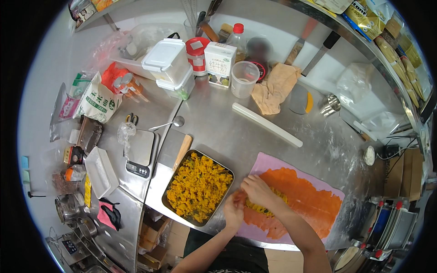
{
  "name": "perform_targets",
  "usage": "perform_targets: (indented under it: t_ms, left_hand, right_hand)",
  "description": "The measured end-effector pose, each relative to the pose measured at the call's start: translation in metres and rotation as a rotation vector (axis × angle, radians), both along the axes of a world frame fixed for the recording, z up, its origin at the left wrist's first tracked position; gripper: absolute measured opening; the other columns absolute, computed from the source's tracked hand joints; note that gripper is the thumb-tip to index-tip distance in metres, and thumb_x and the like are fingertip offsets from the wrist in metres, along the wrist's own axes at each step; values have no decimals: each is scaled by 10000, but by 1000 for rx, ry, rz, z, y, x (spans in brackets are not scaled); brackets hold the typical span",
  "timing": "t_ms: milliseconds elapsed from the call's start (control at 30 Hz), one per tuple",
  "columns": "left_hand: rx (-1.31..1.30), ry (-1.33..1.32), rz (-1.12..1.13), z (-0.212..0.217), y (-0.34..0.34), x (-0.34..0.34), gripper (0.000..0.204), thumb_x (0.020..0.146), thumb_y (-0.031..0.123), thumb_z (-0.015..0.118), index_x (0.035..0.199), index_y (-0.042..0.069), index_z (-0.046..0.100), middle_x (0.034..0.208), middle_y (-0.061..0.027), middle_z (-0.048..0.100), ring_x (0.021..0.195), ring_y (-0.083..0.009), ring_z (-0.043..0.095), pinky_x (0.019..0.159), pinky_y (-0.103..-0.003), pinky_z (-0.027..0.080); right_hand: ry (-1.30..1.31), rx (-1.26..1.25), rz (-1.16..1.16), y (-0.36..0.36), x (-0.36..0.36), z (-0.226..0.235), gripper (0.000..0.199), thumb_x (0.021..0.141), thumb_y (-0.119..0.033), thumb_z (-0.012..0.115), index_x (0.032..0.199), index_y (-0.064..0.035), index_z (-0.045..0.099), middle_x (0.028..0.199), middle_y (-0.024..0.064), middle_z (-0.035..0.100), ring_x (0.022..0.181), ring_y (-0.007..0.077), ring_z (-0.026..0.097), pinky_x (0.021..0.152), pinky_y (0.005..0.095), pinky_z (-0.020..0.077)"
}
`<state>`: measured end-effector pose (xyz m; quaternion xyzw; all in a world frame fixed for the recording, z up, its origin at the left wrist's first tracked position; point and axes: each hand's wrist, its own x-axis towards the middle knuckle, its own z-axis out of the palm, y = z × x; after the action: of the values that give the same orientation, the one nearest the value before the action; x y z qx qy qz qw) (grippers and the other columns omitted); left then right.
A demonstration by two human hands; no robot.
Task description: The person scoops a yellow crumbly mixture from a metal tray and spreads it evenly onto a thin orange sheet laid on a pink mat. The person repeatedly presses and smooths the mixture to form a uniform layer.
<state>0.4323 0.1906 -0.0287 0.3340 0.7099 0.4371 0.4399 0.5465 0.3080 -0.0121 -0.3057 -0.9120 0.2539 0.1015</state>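
Observation:
A thin orange dough sheet [302,193] lies on a pink mat [268,161] at the front right of the steel table. Yellow crumbly filling [278,195] forms a strip near the sheet's left end. My left hand [234,208], its fingers curled, is at the mat's left edge beside the filling. My right hand [257,189] reaches over the sheet's left end, fingers bent and close together near the filling. Whatever the fingertips hold is hidden. Left of my hands stands a metal tray [170,210] full of the same yellow filling [198,186].
A wooden-handled scraper [183,151] touches the tray's far left side. Beyond the mat lies a white rolling pin [267,124]. A kitchen scale [140,148] and a spoon [177,121] lie left. Tubs, a carton [220,63] and a tan cloth [275,88] line the back.

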Motion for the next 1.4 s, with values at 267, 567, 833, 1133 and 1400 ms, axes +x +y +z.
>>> perform_targets:
  t_ms: [267, 567, 833, 1133, 1400]
  left_hand:
    - [-18, -55, -5, 6, 2, -2, 367, 879, -62, 576, 1242, -32, 621, 1007, -111, 684, 899, -179, 659, 801, -299, 544]
    - [11, 134, -79, -2, -2, -8, 350, 834, -56, 641, 1178, 10, 657, 1001, -123, 673, 815, -224, 658, 754, -320, 544]
    - [25, 265, -177, 0, -3, -9, 328, 799, -30, 670, 1117, 49, 679, 945, -155, 620, 779, -329, 622, 698, -408, 507]
    - [121, 527, -312, 4, 2, -9, 128, 829, 28, 676, 945, 33, 621, 935, -169, 601, 876, -390, 579, 728, -490, 500]
    - [102, 462, -266, 6, 2, -7, 134, 836, 74, 723, 937, 33, 646, 869, -152, 636, 775, -384, 633, 675, -472, 515]
  right_hand:
    - [-25, -25, 26, 0, 1, 2, 119, 678, 0, 640, 781, -50, 605, 873, 102, 578, 929, 305, 564, 826, 401, 445]
    - [-39, -44, 66, 0, 2, 2, 103, 700, -15, 629, 793, -57, 620, 858, 80, 594, 928, 291, 565, 832, 398, 439]
    - [-92, -132, 119, 3, 1, 15, 157, 660, -28, 659, 812, -56, 630, 907, 74, 611, 938, 288, 564, 830, 397, 441]
    - [-85, -107, 175, 4, 9, 10, 154, 698, -120, 728, 818, -76, 642, 906, 56, 604, 962, 258, 571, 825, 371, 446]
    - [-23, -116, 207, 7, 13, -3, 70, 720, -104, 683, 768, -76, 641, 890, 43, 602, 937, 246, 573, 821, 357, 479]
